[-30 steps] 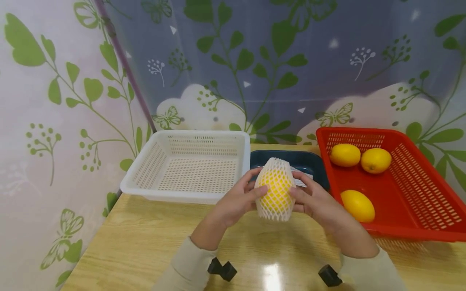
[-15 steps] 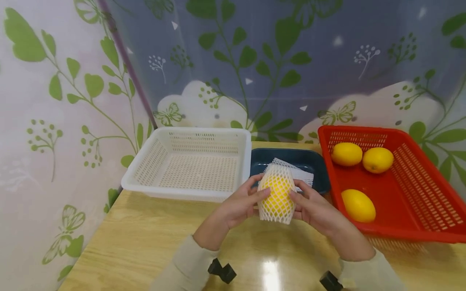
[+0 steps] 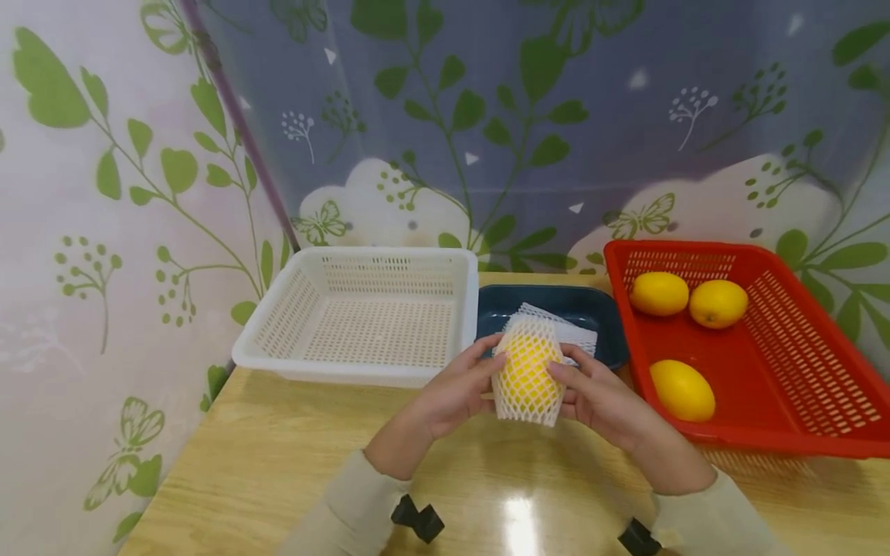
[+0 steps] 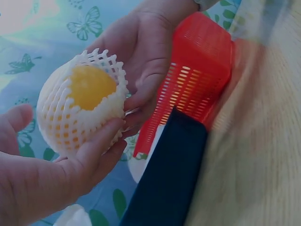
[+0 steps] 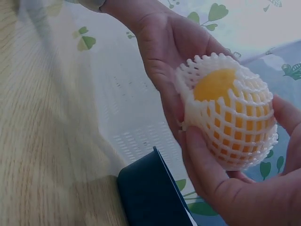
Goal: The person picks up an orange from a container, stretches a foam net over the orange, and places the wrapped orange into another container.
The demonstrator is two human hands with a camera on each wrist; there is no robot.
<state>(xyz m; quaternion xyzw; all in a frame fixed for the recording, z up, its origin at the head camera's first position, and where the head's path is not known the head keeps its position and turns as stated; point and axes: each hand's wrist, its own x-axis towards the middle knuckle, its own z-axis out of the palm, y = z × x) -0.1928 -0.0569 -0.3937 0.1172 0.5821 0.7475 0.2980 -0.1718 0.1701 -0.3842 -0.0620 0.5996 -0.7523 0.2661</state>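
A yellow lemon [image 5: 215, 85] sits inside a white foam net sleeve [image 3: 530, 378], held over the table in front of the dark tray. My left hand [image 3: 453, 392] grips its left side, the thumb lying on the netting. From the right, my right hand [image 3: 606, 400] holds it the same way, thumb on the front. Both wrist views look into the open end of the sleeve, where the lemon's bare end shows within the net's ragged rim. Most of the other fingers are behind the sleeve in the head view.
A white perforated basket [image 3: 348, 372] stands at left. Beside it, a dark teal tray [image 3: 603, 309] contains flat white foam nets [image 3: 579, 337]. The red basket [image 3: 758, 386] at right contains three lemons [image 3: 683, 391]. A patterned curtain [image 3: 445, 139] rises behind the table [image 3: 292, 448].
Both hands have brought the netted lemon slightly lower and tipped its top, so the foam nets in the tray show more behind it. The baskets stay put.
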